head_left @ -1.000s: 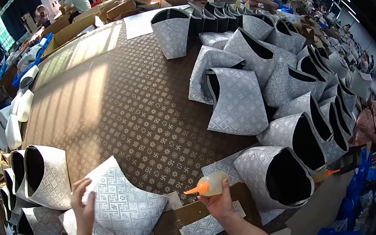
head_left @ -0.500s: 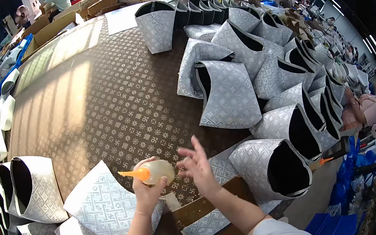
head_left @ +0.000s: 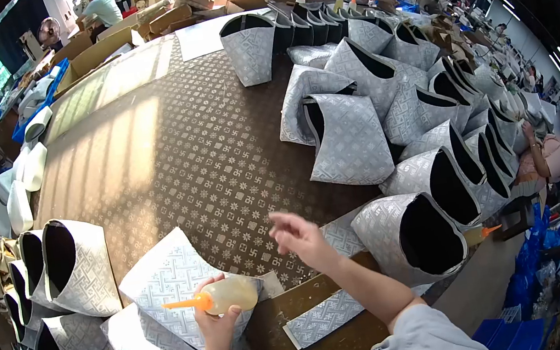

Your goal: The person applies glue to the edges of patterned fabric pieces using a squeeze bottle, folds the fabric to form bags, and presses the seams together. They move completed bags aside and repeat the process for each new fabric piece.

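My left hand (head_left: pixel 216 324) grips a clear glue bottle (head_left: pixel 224 296) with an orange nozzle that points left over a flat silver patterned sheet (head_left: pixel 170 285). My right hand (head_left: pixel 301 237) hovers empty above the table's near edge, fingers loosely spread, just right of the bottle. Below it a small silver patterned strip (head_left: pixel 324 318) lies on a brown cardboard board (head_left: pixel 287 318). A folded silver shell with a black lining (head_left: pixel 414 237) stands to the right of my right hand.
Several folded silver shells (head_left: pixel 350 138) crowd the right side of the brown patterned table (head_left: pixel 168 140), and more stand at the left edge (head_left: pixel 72 267). White pieces (head_left: pixel 18 197) lie far left. Cardboard boxes (head_left: pixel 98 50) and other people (head_left: pixel 549 151) are beyond.
The glue bottle has passed from my right hand to my left and moved down and left over the flat sheet. My right hand has let go and lifted away, open.
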`<state>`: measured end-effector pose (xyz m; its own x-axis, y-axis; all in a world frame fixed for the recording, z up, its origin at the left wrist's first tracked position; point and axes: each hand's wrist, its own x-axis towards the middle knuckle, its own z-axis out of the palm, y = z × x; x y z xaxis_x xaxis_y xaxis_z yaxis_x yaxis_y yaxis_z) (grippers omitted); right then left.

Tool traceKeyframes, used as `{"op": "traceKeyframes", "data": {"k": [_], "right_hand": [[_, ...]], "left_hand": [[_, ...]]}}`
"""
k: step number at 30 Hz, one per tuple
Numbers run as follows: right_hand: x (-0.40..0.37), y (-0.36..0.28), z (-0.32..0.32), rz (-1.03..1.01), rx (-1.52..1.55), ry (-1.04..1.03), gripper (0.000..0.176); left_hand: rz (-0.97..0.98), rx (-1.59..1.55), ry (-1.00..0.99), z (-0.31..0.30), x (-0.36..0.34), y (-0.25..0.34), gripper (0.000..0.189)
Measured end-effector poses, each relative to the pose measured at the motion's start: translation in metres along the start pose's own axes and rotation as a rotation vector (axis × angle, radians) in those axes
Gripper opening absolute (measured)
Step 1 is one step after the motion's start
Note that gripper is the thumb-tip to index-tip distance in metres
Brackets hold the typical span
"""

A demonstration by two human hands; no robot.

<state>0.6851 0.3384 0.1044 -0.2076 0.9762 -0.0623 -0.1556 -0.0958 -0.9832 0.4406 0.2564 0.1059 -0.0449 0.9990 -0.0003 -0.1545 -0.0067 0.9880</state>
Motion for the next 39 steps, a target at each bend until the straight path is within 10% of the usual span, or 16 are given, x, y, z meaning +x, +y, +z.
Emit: {"op": "traceKeyframes", "data": {"k": [4, 9, 19, 27, 33, 36, 39], "right_hand": [[-0.112, 0.055, 0.008, 0.477, 0.221, -0.025, 0.059], [-0.187, 0.056, 0.046, 0.505, 0.699, -0.113, 0.080], [-0.249, 0.032, 0.125, 0.379, 0.805, 0.067, 0.065], [-0.284, 0.056, 0.128, 0.167, 0.848, 0.412, 0.065], [-0.325, 0.030, 0.133, -0.033, 0.803, 0.524, 0.068], [-0.358, 0.034, 0.119, -0.092, 0.761, 0.648, 0.068], [-0.387, 0.035, 0.105, -0.134, 0.737, 0.771, 0.070]], "left_hand": [[-0.047, 0.028, -0.082, 0.002, -0.026, 0.012, 0.072], [-0.089, -0.018, -0.282, 0.030, -0.065, 0.016, 0.075], [0.082, 0.153, -0.486, 0.007, -0.151, 0.033, 0.091], [-0.118, 0.235, -0.010, -0.109, -0.183, -0.008, 0.061], [-0.092, 0.652, 0.278, -0.101, -0.098, -0.049, 0.102], [-0.368, 0.528, 0.232, -0.127, -0.076, -0.087, 0.118], [-0.232, 0.368, 0.250, -0.130, -0.068, -0.097, 0.116]]}}
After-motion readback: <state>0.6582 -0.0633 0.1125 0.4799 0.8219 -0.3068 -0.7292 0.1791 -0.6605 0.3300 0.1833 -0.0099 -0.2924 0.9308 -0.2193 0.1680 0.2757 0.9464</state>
